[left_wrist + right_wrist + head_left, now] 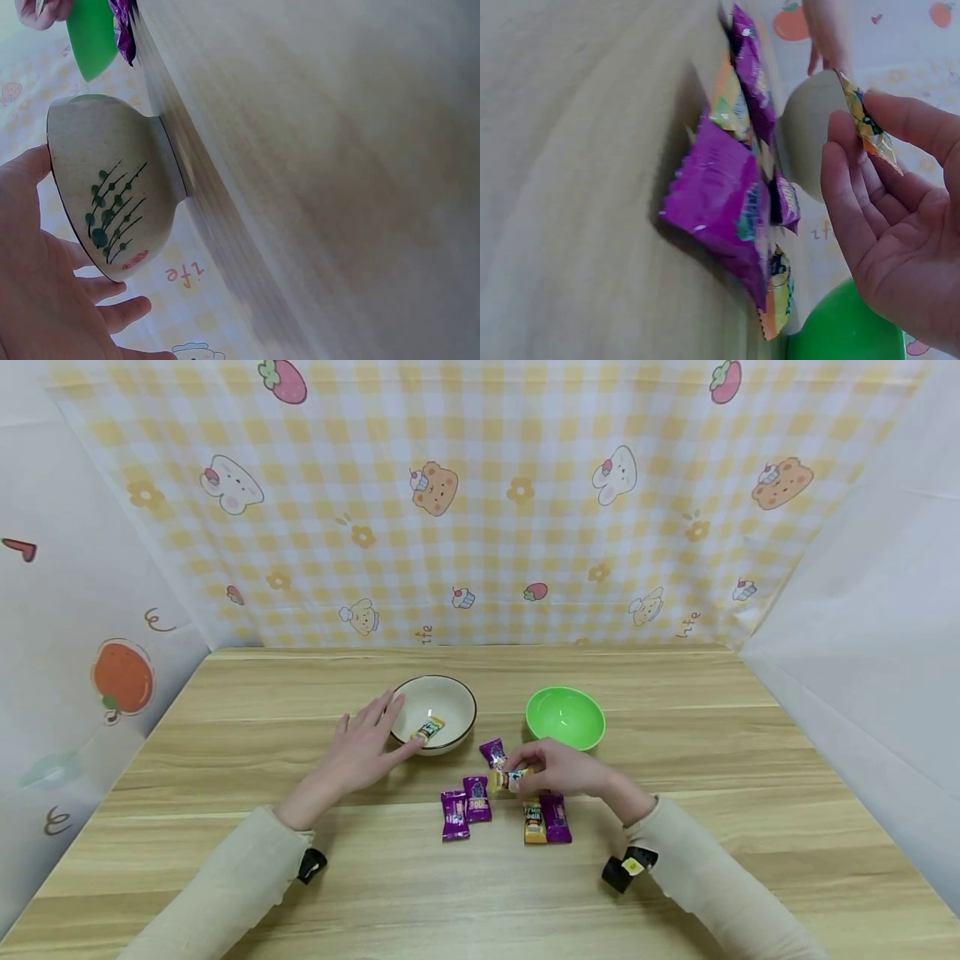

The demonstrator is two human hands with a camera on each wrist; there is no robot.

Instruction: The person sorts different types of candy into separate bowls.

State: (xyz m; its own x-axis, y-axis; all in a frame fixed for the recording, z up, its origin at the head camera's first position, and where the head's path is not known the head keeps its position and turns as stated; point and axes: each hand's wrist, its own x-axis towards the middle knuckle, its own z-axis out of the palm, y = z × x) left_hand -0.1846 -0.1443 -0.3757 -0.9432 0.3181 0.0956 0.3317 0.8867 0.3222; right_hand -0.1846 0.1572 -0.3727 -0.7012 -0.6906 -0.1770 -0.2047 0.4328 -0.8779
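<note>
My left hand [363,747] touches the rim of a cream bowl [455,714] with spread, fairly straight fingers. Inside the bowl lies a yellow candy packet. Green plant strokes mark the bowl's outside in the left wrist view. Between thumb and fingers, my right hand [900,202] pinches another yellow candy packet [868,127], held above the table. Below and around that hand lie several purple candy packets [454,816] and a yellow candy packet [534,823]. Another yellow candy packet [778,296] shows near the green bowl in the right wrist view.
A small green bowl [566,714] stands right of the cream bowl, just behind my right hand. The wood-grain table [360,893] reaches back to a yellow checked curtain [495,552], with white cloth at both sides.
</note>
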